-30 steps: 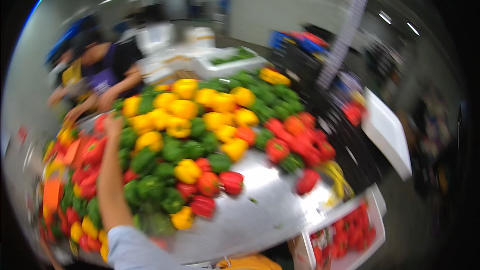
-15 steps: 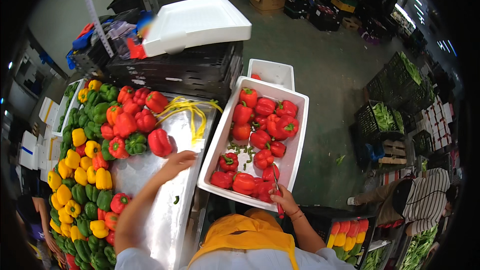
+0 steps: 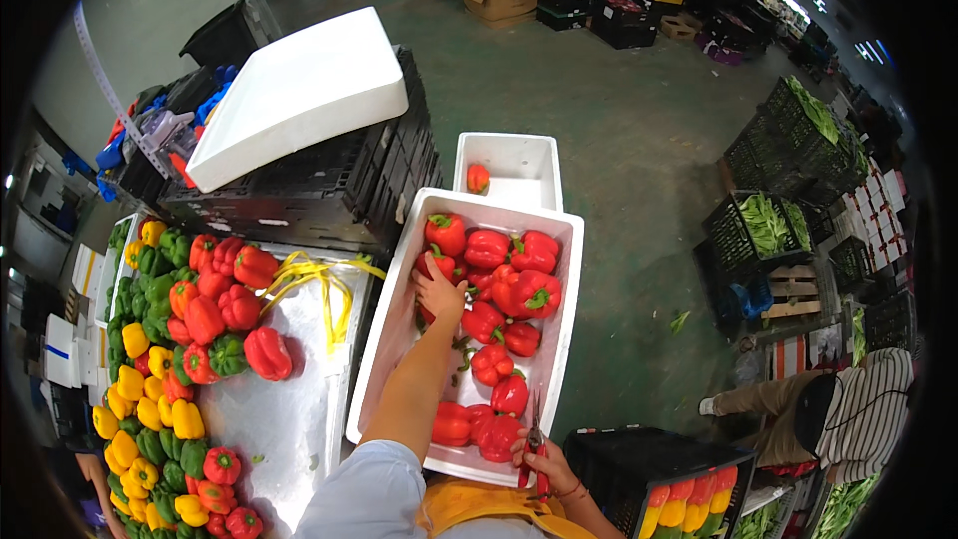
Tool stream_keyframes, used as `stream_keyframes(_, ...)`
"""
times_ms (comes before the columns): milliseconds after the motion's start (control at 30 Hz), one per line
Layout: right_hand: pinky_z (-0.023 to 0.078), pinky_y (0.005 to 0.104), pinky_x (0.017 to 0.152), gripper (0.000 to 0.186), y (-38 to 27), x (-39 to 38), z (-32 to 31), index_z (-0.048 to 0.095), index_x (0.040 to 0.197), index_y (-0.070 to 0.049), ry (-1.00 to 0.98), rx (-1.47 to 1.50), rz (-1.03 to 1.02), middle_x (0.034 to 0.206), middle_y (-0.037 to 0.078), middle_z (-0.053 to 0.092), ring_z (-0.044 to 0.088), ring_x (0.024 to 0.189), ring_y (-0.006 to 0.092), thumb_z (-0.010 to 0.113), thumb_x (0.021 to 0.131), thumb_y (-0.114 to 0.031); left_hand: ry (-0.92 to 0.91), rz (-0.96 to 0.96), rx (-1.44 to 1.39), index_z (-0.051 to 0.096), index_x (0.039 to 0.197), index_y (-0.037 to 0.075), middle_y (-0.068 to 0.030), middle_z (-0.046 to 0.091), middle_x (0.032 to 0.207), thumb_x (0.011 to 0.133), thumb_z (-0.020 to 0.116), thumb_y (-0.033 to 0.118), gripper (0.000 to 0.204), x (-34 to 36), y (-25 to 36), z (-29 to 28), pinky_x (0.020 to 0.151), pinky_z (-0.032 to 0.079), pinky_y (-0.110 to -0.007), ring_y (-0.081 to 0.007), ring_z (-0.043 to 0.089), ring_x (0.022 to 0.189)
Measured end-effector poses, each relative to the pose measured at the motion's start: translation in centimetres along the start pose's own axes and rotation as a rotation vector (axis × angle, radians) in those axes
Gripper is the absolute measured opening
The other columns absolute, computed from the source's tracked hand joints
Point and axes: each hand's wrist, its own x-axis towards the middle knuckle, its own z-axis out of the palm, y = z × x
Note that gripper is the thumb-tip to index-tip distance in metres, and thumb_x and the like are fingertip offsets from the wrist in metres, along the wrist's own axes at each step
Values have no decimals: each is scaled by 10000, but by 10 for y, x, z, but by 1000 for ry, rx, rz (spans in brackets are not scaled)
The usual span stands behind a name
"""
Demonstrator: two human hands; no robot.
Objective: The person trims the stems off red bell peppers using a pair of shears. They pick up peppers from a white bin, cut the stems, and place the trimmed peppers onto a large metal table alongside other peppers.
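Note:
My left hand (image 3: 440, 292) reaches into a white foam box (image 3: 571, 284) in front of me, its fingers curled over a red bell pepper (image 3: 435, 262) near the box's left wall. In my right hand (image 3: 551, 466) are red-handled scissors (image 3: 536, 439), blades pointing up over the box's near right corner. Several more red bell peppers (image 3: 492, 365) lie in the box. Short green stem pieces (image 3: 462, 359) lie on its floor, partly hidden by my left forearm.
Left stands a metal table (image 3: 299, 379) with red, yellow and green peppers and yellow ties (image 3: 329, 284). Behind are black crates (image 3: 329, 180) under a foam lid (image 3: 309, 80), and a smaller foam box (image 3: 509, 145). A crate of packed peppers (image 3: 649, 439) stands at right, near another person (image 3: 838, 409).
My left hand has moved from over the metal table into the foam box, onto a red bell pepper. My right hand still holds the scissors. The view has shifted.

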Motion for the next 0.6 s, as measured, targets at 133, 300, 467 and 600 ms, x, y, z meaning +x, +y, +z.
stream_keyframes(133, 450, 300, 779, 496, 0, 0, -3, 339, 1248, 29, -26, 41, 26, 1008, 110, 529, 551, 842, 174, 556, 823, -106, 149, -20, 74, 226, 1349, 280, -207, 228, 1337, 648, 753, 242, 878, 6, 3, 15, 894, 405, -500, -465, 258, 1209)
stream_keyframes(300, 447, 290, 755, 478, -3, -1, 0, 341, 1248, 12, -50, 6, 24, 1003, 94, 527, 544, 836, 161, 541, 822, -77, 142, 97, -95, 315, 1276, 211, -216, 269, 1306, 639, 721, 130, 760, -1, -9, 4, 888, 417, -466, -441, 294, 1184)
stream_keyframes(467, 460, 340, 797, 482, 5, -1, -8, 333, 1252, 21, -91, 22, -10, 1030, 114, 523, 542, 855, 174, 533, 830, -99, 270, 331, -448, 326, 1259, 126, -196, 338, 1267, 640, 714, 118, 731, -19, -32, -22, 856, 446, -447, -384, 441, 1078)
stream_keyframes(600, 456, 325, 796, 494, 3, 2, -5, 332, 1261, 18, -99, 33, -6, 1031, 106, 526, 540, 860, 160, 536, 824, -90, -547, -154, -1367, 300, 1297, 112, -138, 437, 1208, 724, 665, 182, 683, -46, -26, -92, 745, 494, -412, -276, 526, 1006)
